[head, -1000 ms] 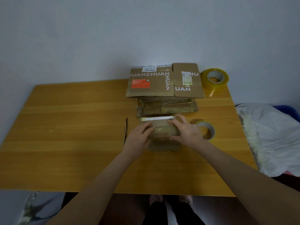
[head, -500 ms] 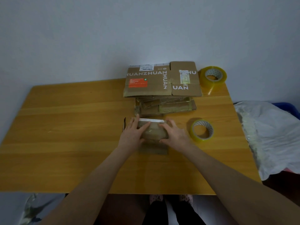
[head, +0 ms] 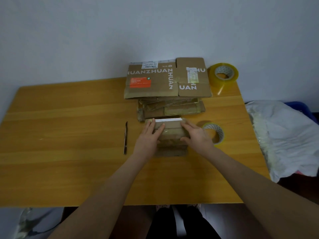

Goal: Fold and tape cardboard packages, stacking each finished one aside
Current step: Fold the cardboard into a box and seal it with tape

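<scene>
A small folded cardboard package (head: 170, 133) with a white strip along its far edge lies at the middle of the wooden table (head: 69, 131). My left hand (head: 149, 138) presses flat on its left side, fingers straight. My right hand (head: 196, 133) rests on its right side, with the thumb along the near edge. Behind it sits a stack of flattened cardboard (head: 170, 107) topped by a brown box printed ZHUANZHUAN (head: 165, 78). A small tape roll (head: 214, 132) lies just right of my right hand. A larger tape roll (head: 223, 74) stands at the far right corner.
A thin dark cutter (head: 125, 138) lies on the table left of my left hand. A white plastic bag (head: 284, 135) over a blue bin sits off the table's right edge. The wall runs right behind the table.
Both hands have shifted on the package: the left fingers slid toward its far left corner and the right hand moved out to its right end. The package stayed in place.
</scene>
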The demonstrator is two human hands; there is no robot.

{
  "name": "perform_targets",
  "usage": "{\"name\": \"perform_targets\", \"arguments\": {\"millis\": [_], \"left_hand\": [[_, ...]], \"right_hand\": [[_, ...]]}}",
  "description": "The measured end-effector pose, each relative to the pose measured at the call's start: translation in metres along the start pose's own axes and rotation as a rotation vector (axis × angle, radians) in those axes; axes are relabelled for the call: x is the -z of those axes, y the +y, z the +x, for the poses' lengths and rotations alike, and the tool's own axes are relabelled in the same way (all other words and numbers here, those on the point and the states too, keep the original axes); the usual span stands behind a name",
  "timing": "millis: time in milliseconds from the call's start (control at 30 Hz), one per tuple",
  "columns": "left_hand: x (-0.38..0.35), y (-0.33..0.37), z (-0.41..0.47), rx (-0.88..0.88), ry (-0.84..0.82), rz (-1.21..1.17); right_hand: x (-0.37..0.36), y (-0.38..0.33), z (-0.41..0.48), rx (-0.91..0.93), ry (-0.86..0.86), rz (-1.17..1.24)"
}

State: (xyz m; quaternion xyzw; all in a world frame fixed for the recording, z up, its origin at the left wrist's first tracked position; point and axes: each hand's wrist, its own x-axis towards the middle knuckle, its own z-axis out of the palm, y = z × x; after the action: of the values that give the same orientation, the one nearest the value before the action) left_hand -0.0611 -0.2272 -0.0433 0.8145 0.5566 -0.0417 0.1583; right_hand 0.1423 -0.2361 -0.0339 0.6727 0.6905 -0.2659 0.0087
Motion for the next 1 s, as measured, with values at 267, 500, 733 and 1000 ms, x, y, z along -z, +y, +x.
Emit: {"name": "perform_targets", "arguments": {"millis": [267,500,733,1000], "left_hand": [[-0.005,-0.001,-0.002,-0.031,0.027,0.068],[-0.003,0.002,-0.003,-0.014,0.09,0.081],[0.004,0.003,-0.004,0.003,0.111,0.047],[0.009,0.001,-0.005,-0.005,0.129,-0.017]], "right_hand": [[-0.013,-0.014,-0.01,-0.015,0.07,-0.082],[-0.014,-0.005,-0.015,-0.025,0.122,0.111],[-0.012,0.049,-0.023,-0.339,0.096,-0.104],[-0.008,0.053,-0.02,-0.285,0.066,-0.198]]}}
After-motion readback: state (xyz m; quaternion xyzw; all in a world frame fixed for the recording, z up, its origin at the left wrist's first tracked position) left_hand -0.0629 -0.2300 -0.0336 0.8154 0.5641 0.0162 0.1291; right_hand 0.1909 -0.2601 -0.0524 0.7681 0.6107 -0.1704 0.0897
